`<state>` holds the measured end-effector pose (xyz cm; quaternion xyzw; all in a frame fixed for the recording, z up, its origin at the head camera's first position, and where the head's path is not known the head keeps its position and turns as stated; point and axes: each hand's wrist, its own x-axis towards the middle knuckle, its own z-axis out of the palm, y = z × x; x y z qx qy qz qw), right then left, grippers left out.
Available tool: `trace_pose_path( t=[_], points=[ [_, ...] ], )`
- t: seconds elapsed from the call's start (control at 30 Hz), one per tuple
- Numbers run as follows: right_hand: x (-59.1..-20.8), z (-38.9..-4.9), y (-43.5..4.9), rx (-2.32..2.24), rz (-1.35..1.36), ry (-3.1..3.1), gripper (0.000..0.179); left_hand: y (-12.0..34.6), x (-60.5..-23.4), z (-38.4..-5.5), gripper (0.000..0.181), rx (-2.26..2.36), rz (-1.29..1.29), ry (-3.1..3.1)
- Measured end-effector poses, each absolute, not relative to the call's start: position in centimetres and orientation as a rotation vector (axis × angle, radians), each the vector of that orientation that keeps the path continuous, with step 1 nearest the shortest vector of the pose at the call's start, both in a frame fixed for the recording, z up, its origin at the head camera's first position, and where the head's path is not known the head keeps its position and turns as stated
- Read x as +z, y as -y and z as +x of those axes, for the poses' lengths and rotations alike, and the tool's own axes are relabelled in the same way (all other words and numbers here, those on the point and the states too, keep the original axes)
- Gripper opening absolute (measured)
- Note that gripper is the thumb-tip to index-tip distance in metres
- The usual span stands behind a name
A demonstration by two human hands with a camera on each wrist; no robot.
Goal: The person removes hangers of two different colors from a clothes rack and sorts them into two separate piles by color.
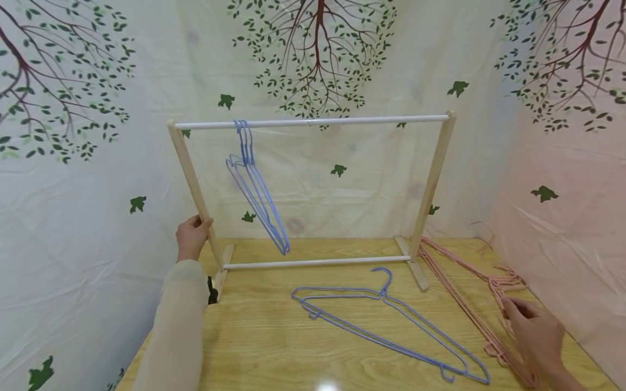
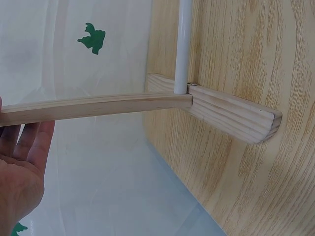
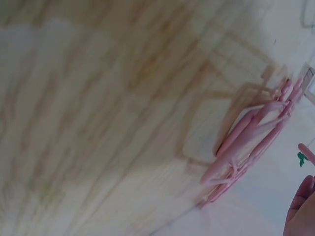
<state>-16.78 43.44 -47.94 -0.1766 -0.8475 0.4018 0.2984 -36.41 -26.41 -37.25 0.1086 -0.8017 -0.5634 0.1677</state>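
Observation:
My left hand [image 1: 192,238] grips the left wooden post of a small clothes rack [image 1: 313,123] partway up; the left wrist view shows the fingers behind that post [image 2: 98,107]. A few blue wire hangers [image 1: 266,206] hang from the rack's white top rail, towards its left end. More blue hanger wire [image 1: 362,327] lies on the table in front, its outlines doubled. At the right, my right hand [image 1: 538,334] is over a pile of pink hangers [image 1: 455,296]. Its thumb and finger look apart in the right wrist view, beside the pink hangers [image 3: 246,137]; contact is unclear.
The rack's feet [image 1: 418,274] stand on a wood-grain table [image 1: 254,342]. Behind and around it hangs a pale cloth [image 1: 303,201] printed with trees and leaves. A small black object [image 1: 212,290] sits by the left foot.

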Motion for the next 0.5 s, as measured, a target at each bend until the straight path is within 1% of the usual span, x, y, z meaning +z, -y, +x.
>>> trace_pose_path(
  t=[0.2,0.5],
  points=[
    [-48.6,-17.5,-43.4,0.968,-0.475,2.372,0.044,26.5,-37.4,-36.7,0.047,-1.608,0.304,2.27],
    [-48.9,-19.0,-44.9,0.797,-0.541,2.563,0.05,26.7,-37.4,-36.7,0.048,-1.599,0.296,2.281]
  ],
)
